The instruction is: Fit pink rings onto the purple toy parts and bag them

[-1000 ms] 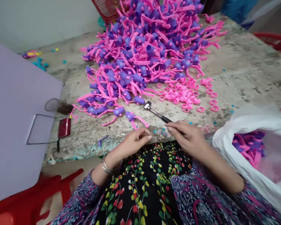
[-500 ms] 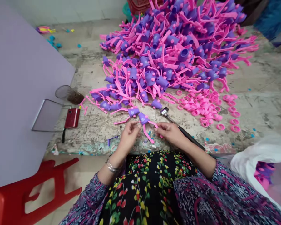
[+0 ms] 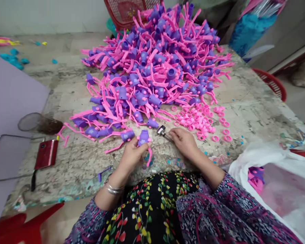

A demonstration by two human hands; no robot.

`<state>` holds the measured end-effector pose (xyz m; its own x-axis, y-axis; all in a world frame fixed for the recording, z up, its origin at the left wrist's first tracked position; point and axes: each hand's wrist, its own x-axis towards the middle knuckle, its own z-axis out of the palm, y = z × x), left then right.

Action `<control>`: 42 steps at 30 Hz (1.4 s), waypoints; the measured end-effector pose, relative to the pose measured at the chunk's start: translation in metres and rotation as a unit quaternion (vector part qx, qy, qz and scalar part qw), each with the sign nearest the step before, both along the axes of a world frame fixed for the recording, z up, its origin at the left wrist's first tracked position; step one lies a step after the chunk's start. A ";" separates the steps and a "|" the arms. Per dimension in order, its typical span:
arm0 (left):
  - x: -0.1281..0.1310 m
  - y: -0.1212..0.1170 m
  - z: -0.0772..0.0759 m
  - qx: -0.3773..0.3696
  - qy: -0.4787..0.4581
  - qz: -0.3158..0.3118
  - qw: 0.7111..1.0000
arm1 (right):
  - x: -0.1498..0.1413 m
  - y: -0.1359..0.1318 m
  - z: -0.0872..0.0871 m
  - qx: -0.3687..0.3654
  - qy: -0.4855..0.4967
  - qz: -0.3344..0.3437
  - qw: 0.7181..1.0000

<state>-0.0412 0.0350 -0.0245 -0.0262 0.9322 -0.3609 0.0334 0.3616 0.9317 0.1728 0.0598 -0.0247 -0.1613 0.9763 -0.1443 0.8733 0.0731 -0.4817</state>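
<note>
A purple doll torso (image 3: pixel 143 138) with pink arms is in my left hand (image 3: pixel 132 152), pinched near its lower end. The neck opening points away from me, and one pink arm hangs below the fingers. My right hand (image 3: pixel 185 141) is over the shaft of a hammer (image 3: pixel 161 129), fingers curled; whether it grips the handle or anything else is hidden. Touching or very near my left fingers lies another purple torso (image 3: pixel 127 135) with pink arms. Several small pink rings (image 3: pixel 195 117) are heaped beyond my right hand.
A large pile of pink-armed purple torsos (image 3: pixel 152 74) covers the table's middle. A red phone (image 3: pixel 46 154), a tipped glass (image 3: pixel 40 123) and a purple stick-like piece (image 3: pixel 104 173) lie to the left. At right stands a white bag (image 3: pixel 244 159); a red basket (image 3: pixel 125 13) is behind the pile.
My right hand has let go of the torso's pink arm and moved right, over the hammer. My left hand now holds the torso alone, turned more upright. The camera view has swung right.
</note>
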 end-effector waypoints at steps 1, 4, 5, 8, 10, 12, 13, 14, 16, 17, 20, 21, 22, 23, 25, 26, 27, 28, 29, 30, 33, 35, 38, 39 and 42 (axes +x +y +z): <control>0.000 0.000 -0.002 -0.001 0.009 -0.016 1.000 | 0.008 0.009 0.000 0.018 -0.040 -0.030 0.999; 0.003 -0.001 -0.009 -0.021 0.019 -0.076 0.997 | 0.019 0.028 -0.004 0.040 -0.094 -0.072 0.992; 0.004 -0.001 -0.011 -0.019 0.018 -0.091 0.996 | 0.019 0.031 -0.007 0.044 -0.105 -0.075 0.991; 0.005 -0.002 -0.016 -0.019 0.034 -0.124 0.991 | 0.016 0.031 -0.015 0.058 -0.118 -0.071 0.989; 0.003 -0.001 -0.017 -0.012 0.060 -0.134 0.989 | 0.017 0.026 -0.019 0.076 -0.093 -0.073 0.990; 0.003 0.000 -0.016 -0.001 0.071 -0.135 0.988 | 0.022 0.019 -0.021 0.102 -0.006 -0.076 0.992; 0.003 0.000 -0.016 0.003 0.067 -0.135 0.989 | 0.025 0.016 -0.021 0.113 0.044 -0.079 0.990; 0.005 0.000 -0.016 0.004 0.062 -0.136 0.989 | 0.028 0.012 -0.021 0.119 0.089 -0.083 0.985; 0.009 -0.001 -0.014 0.001 0.053 -0.148 0.988 | 0.034 0.004 -0.019 0.118 0.135 -0.095 0.979; 0.012 -0.001 -0.013 -0.002 0.047 -0.158 0.986 | 0.036 -0.001 -0.018 0.115 0.138 -0.104 0.978; 0.021 -0.004 -0.009 -0.017 0.000 -0.197 0.980 | 0.037 -0.017 -0.015 0.106 0.220 -0.145 0.959; 0.023 -0.004 -0.007 -0.022 -0.021 -0.206 0.978 | 0.037 -0.023 -0.014 0.098 0.269 -0.156 0.945; 0.025 -0.005 -0.006 -0.029 -0.036 -0.208 0.977 | 0.036 -0.028 -0.013 0.088 0.318 -0.163 0.930; 0.027 -0.005 -0.004 -0.037 -0.046 -0.205 0.977 | 0.035 -0.032 -0.013 0.077 0.356 -0.164 0.917; 0.032 -0.004 0.000 -0.053 -0.048 -0.199 0.977 | 0.033 -0.041 -0.010 0.069 0.378 -0.148 0.911; 0.036 -0.002 0.002 -0.054 -0.048 -0.200 0.977 | 0.032 -0.045 -0.008 0.077 0.367 -0.130 0.918; 0.039 -0.001 0.005 -0.050 -0.050 -0.204 0.976 | 0.031 -0.049 -0.005 0.093 0.352 -0.105 0.926; 0.043 0.001 0.007 -0.044 -0.057 -0.210 0.975 | 0.030 -0.053 -0.002 0.114 0.335 -0.075 0.932; 0.048 0.002 0.009 -0.039 -0.068 -0.218 0.973 | 0.028 -0.056 0.002 0.139 0.317 -0.040 0.937; 0.053 0.003 0.011 -0.042 -0.080 -0.225 0.970 | 0.027 -0.058 0.005 0.165 0.298 -0.005 0.940; 0.066 0.003 0.014 -0.083 -0.093 -0.249 0.960 | 0.025 -0.064 0.010 0.225 0.236 0.070 0.943; 0.074 0.004 0.014 -0.096 -0.082 -0.269 0.955 | 0.027 -0.070 0.011 0.227 0.204 0.083 0.949; 0.084 0.005 0.013 -0.111 -0.059 -0.296 0.947 | 0.043 -0.088 0.018 0.174 0.170 0.087 0.966; 0.086 0.005 0.013 -0.117 -0.048 -0.301 0.945 | 0.054 -0.096 0.024 0.156 0.158 0.093 0.971; 0.091 0.007 0.013 -0.122 0.001 -0.274 0.954 | 0.112 -0.125 0.049 0.145 0.100 0.050 0.983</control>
